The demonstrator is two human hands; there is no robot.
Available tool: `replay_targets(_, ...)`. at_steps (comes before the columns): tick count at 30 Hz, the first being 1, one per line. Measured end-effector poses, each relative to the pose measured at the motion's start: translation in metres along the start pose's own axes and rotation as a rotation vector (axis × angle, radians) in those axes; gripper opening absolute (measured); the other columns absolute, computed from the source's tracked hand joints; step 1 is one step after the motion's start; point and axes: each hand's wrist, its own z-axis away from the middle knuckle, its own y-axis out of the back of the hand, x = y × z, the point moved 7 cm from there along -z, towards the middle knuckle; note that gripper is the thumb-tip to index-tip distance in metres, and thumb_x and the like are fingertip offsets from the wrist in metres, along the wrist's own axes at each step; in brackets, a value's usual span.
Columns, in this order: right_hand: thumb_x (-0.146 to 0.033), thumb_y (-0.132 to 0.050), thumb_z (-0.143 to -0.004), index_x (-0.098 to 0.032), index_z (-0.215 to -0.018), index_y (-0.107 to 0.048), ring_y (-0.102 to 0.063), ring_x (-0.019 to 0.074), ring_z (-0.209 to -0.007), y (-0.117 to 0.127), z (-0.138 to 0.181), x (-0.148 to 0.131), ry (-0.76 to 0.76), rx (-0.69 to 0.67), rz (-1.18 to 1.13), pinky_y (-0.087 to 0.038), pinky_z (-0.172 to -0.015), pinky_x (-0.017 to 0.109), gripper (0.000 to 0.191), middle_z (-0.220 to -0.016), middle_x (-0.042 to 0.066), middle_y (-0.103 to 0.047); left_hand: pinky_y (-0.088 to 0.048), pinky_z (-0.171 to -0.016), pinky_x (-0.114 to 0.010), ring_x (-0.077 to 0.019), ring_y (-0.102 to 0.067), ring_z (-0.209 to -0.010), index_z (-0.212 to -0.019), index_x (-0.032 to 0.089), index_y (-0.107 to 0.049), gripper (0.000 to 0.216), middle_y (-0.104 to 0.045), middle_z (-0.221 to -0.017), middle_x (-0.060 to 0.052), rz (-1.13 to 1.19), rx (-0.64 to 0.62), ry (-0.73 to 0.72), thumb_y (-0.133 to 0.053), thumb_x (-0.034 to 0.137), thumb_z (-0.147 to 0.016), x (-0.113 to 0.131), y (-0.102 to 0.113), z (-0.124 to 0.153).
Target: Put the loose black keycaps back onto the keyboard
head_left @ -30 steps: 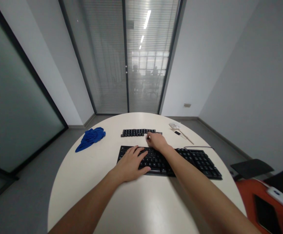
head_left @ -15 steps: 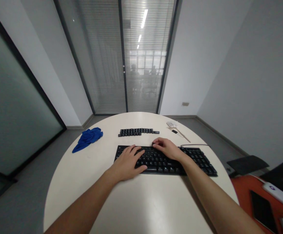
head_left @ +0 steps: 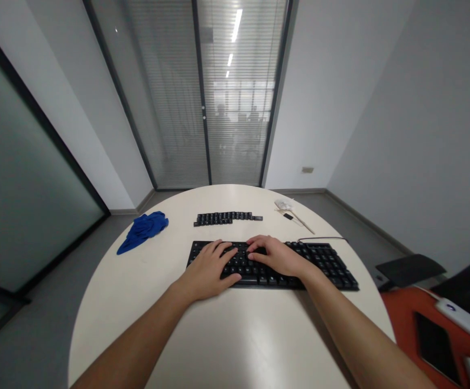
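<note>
A black keyboard [head_left: 326, 260] lies across the middle of the round white table [head_left: 227, 335]. My left hand [head_left: 207, 268] rests flat on its left part, fingers spread over the keys. My right hand [head_left: 279, 255] lies on the keyboard's middle, fingers stretched to the left with the tips pressing on the keys close to my left hand's fingers. Nothing shows in either hand. Beyond the keyboard, a row of loose black keycaps [head_left: 227, 218] sits on the table, apart from both hands.
A crumpled blue cloth [head_left: 142, 229] lies at the table's left. A small white item [head_left: 284, 203], a tiny black piece [head_left: 288, 216] and a thin stick [head_left: 302, 222] lie at the far right. An orange seat [head_left: 405, 319] with a phone [head_left: 433, 339] is at the right.
My right hand has drawn back from the row of loose keycaps and come down on the keyboard's middle. My left hand has stayed on the keyboard. The view has shifted slightly.
</note>
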Motion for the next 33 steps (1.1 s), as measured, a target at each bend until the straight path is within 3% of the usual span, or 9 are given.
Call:
replay_targets(20,-0.027,-0.070,-0.086,-0.022,-0.097,-0.076,-0.066,0.0235,-0.111,0.000,0.001,-0.006,-0.001,0.031,0.114,-0.046,-0.104,0.036,0.013,-0.123,0.006,-0.071,-0.026,-0.121,-0.050,-0.0323,-0.032,-0.146,-0.148,0.023,-0.046,0.063,-0.044,-0.155,-0.009,0.009,-0.012,0.011,-0.051,0.057,-0.096,-0.002,-0.001,0.000)
replay_targets(26,-0.028,-0.069,-0.086,-0.024,-0.102,-0.077,-0.071,0.0233,-0.096,0.001,0.002,-0.013,-0.023,0.021,0.195,-0.052,-0.090,0.033,0.018,-0.104,0.003,-0.078,-0.026,-0.121,-0.051,-0.0327,-0.031,-0.146,-0.148,0.025,-0.045,0.063,-0.044,-0.155,-0.008,0.029,0.003,0.003,-0.050,0.059,-0.095,-0.003,-0.003,0.000)
replay_targets(33,-0.029,-0.067,-0.088,-0.024,-0.103,-0.079,-0.071,0.0242,-0.100,0.001,0.003,-0.017,0.016,0.004,0.230,-0.051,-0.092,0.032,0.020,-0.107,0.004,-0.078,-0.026,-0.120,-0.052,-0.0330,-0.032,-0.146,-0.148,0.024,-0.046,0.063,-0.044,-0.154,-0.009,0.028,0.011,0.005,-0.050,0.059,-0.095,-0.002,-0.002,0.000)
